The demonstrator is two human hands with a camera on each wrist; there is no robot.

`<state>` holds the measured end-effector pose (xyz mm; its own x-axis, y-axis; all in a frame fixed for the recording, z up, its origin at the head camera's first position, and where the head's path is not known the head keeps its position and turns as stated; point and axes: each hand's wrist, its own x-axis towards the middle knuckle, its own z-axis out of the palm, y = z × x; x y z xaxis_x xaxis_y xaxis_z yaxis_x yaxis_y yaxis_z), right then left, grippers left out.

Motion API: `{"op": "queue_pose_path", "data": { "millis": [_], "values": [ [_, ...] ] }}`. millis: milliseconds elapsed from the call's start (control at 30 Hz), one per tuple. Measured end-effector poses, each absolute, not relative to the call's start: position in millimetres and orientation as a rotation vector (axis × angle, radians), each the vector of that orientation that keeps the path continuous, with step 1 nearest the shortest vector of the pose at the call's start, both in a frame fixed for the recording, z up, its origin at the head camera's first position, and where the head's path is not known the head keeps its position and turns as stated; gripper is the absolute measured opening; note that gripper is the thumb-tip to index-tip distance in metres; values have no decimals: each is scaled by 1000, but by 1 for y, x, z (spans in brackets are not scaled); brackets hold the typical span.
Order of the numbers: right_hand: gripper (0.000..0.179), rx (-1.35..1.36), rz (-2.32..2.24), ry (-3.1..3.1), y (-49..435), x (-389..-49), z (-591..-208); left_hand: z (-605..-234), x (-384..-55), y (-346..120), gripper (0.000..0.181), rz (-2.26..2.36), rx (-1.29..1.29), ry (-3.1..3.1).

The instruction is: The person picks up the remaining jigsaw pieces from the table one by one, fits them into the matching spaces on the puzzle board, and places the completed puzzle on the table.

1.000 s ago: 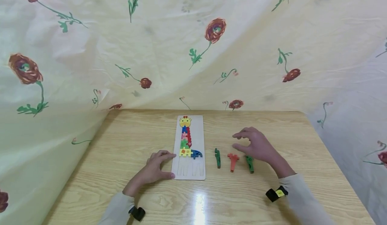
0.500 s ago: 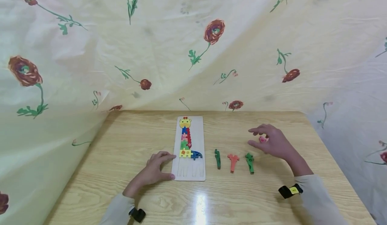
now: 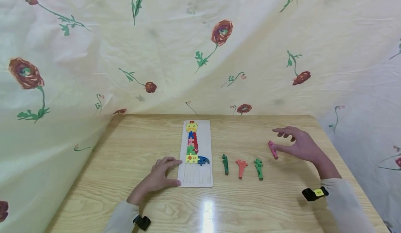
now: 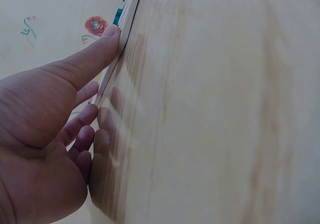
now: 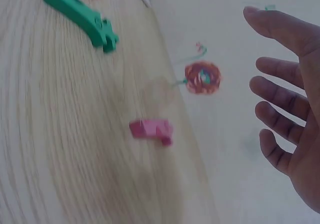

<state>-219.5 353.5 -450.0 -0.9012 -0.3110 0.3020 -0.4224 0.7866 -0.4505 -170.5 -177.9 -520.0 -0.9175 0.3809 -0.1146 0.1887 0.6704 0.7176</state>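
Observation:
In the head view, a white puzzle board (image 3: 205, 139) lies on the table with a giraffe puzzle (image 3: 191, 149) of coloured pieces set in its upper part. My left hand (image 3: 161, 174) rests at the board's left edge, thumb at the lower corner and a fingertip higher up. To the board's right are a dark green piece (image 3: 225, 164), an orange-red piece (image 3: 241, 168) and a green piece (image 3: 258, 169). A pink puzzle piece (image 3: 273, 150) lies farther right. My right hand (image 3: 299, 144) hovers beside it, fingers spread and nothing in its grasp; the thumb overlaps the piece in this view.
The wooden table (image 3: 141, 135) ends at a floral cloth (image 3: 175, 52) hung behind it and along both sides. Leg-shaped recesses (image 3: 197, 174) show in the board's lower part. Each wrist wears a black band (image 3: 314, 193).
My right hand has moved to the right, away from over the green piece, and the pink piece now shows beside it. The left hand keeps its place at the board.

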Motion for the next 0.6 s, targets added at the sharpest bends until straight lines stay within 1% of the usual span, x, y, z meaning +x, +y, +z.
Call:
{"op": "queue_pose_path", "data": {
  "millis": [267,600],
  "values": [
    [56,522,822,-2854,370,-221,-461,-521,-171,-179,73,1097,473,2629],
    [64,461,895,-2919,383,-225,-480,-522,-172,-179,73,1082,438,2631]
  ]
}}
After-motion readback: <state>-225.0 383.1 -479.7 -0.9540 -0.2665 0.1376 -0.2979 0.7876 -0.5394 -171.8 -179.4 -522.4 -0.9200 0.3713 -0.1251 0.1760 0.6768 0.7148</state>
